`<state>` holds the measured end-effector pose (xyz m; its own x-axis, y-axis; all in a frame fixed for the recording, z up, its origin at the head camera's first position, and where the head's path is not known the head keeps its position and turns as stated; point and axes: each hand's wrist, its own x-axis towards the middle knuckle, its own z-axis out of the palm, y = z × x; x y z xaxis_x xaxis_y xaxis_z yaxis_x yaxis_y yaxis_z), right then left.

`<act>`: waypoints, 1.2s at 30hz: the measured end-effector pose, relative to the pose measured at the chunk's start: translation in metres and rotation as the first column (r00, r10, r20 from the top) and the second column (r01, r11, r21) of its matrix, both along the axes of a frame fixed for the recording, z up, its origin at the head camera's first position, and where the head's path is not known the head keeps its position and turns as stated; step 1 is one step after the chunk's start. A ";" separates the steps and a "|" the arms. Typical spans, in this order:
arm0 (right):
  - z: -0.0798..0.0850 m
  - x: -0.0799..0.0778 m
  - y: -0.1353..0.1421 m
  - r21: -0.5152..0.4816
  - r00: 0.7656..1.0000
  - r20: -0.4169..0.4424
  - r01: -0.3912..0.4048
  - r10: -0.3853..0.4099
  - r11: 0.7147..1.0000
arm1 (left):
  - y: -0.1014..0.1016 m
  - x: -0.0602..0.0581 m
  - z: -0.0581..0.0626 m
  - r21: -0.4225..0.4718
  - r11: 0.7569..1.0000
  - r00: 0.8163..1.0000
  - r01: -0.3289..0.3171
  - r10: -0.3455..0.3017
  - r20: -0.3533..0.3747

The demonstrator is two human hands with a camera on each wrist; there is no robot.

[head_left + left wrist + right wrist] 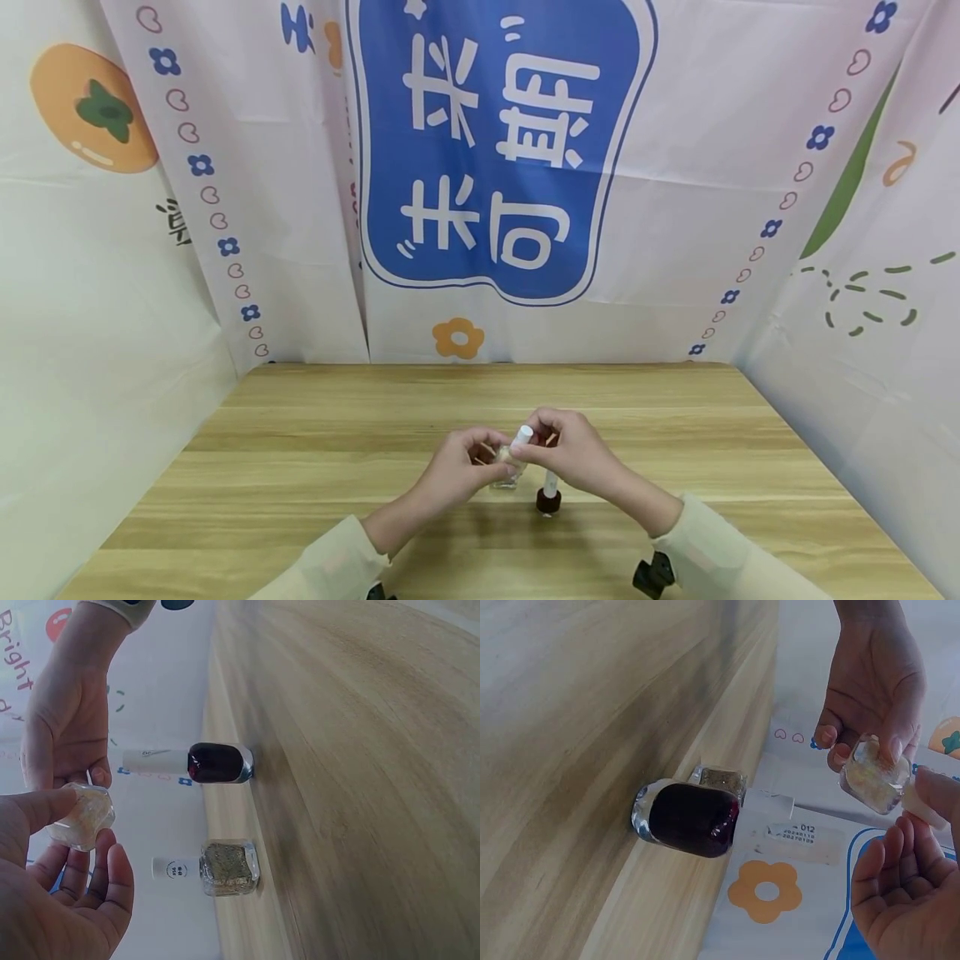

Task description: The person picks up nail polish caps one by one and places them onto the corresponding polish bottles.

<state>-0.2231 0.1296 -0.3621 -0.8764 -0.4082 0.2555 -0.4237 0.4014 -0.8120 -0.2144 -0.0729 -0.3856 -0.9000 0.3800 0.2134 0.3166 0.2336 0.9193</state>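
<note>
My left hand [459, 467] pinches a small clear nail polish bottle [870, 782] with pale, glittery contents between thumb and fingers, above the table. With thumb and fingers, my right hand [576, 454] grips its white cap [522, 434]. The cap meets the bottle's neck, and the bottle tilts. Below the right hand, a dark red nail polish bottle [217, 763] with a white cap stands upright on the table. Another nail polish bottle [229, 868], filled with gold glitter and white-capped, also stands there; in the head view it is mostly hidden by the held bottle and left hand.
Beneath both hands lies a wood-grain table [337, 450]. A white printed cloth [675, 250] with a blue sign hangs behind its far edge, and pale cloth walls [97, 333] flank the sides. Dark wrist devices [654, 575] sit at both sleeves.
</note>
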 end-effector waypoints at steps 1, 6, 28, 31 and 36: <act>-0.001 0.000 0.000 0.001 1.000 -0.001 0.007 -0.007 1.000 | 0.000 0.000 0.000 0.002 1.000 1.000 -0.003 0.003 -0.001; -0.003 0.001 -0.004 -0.015 1.000 0.000 0.030 -0.030 0.999 | 0.002 0.003 0.003 -0.003 1.000 1.000 -0.023 0.023 0.009; 0.014 -0.013 0.018 0.000 0.961 0.012 -0.277 0.277 0.961 | -0.004 -0.003 0.002 0.011 1.000 0.999 0.026 -0.027 0.035; 0.013 -0.012 0.017 -0.003 0.964 0.016 -0.264 0.264 0.965 | -0.004 -0.003 0.002 0.014 0.999 0.999 0.029 -0.030 0.042; 0.011 -0.010 0.014 -0.001 0.981 0.017 -0.192 0.192 0.981 | -0.004 -0.001 0.003 0.028 0.999 0.998 0.026 -0.027 0.054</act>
